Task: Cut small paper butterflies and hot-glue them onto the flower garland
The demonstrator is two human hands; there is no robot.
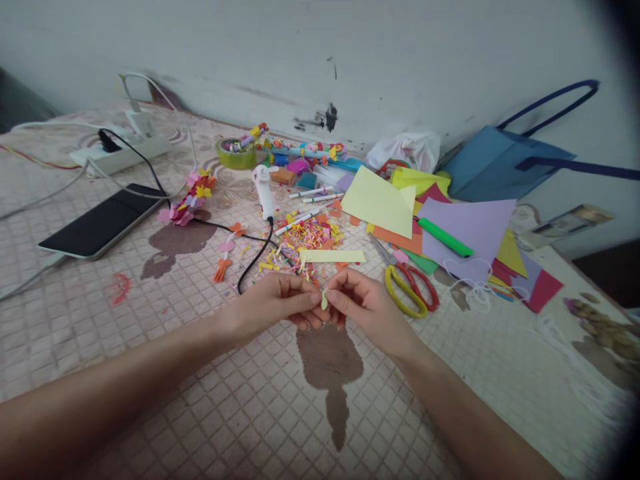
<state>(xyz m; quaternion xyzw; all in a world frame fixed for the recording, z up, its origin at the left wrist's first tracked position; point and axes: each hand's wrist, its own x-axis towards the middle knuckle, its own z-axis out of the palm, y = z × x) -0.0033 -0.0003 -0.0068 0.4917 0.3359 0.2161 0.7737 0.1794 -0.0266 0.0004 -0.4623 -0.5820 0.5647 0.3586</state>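
My left hand (pixel 277 301) and my right hand (pixel 361 303) meet at the middle of the view, fingers pinched together on a small pale yellow paper piece (pixel 324 300). Just beyond them lies a pale yellow paper strip (pixel 333 256) on a heap of colourful paper scraps (pixel 305 239). Scissors with yellow and red handles (pixel 410 287) lie right of my right hand. A white glue gun (pixel 264 189) with a black cord stands behind the scraps.
Coloured paper sheets (pixel 450 227) and a green marker (pixel 445 237) spread to the right, with a blue bag (pixel 500 167) behind. A tablet (pixel 103 221), power strip (pixel 120 155) and cables sit at left. A paper flower garland (pixel 193 197) and tape roll (pixel 235 153) lie farther back.
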